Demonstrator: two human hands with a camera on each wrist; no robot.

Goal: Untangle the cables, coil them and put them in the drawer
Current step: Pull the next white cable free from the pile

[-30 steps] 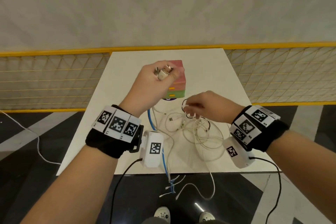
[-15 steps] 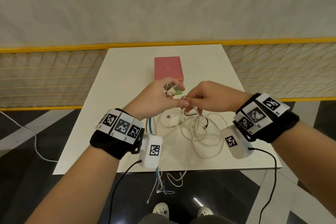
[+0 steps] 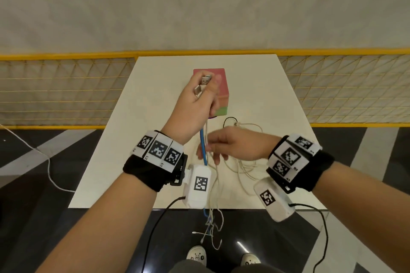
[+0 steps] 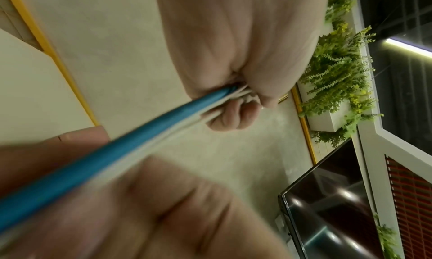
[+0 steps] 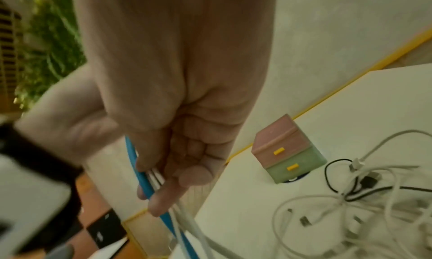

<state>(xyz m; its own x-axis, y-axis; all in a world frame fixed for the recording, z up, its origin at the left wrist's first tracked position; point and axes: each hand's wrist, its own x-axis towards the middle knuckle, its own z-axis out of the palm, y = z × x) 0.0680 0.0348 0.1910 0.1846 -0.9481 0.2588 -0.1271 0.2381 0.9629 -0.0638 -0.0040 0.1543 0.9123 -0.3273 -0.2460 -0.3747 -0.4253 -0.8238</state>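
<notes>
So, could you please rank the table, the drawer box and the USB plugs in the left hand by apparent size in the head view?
1. Table
2. Drawer box, partly hidden behind the left hand
3. USB plugs, though nearer the camera

White table [image 3: 155, 86] standing against yellow mesh fencing [image 3: 66, 91], with a pale grey wall [image 3: 199, 2] behind. Black-and-white patterned floor [image 3: 26, 162] below, crossed at the left by a thin white cord [image 3: 47, 162]. Two white shoes [image 3: 196, 256] at the bottom edge. Green foliage in a white planter [image 4: 336, 63], seen from the left wrist, beside a dark glossy screen [image 4: 327, 207].
</notes>
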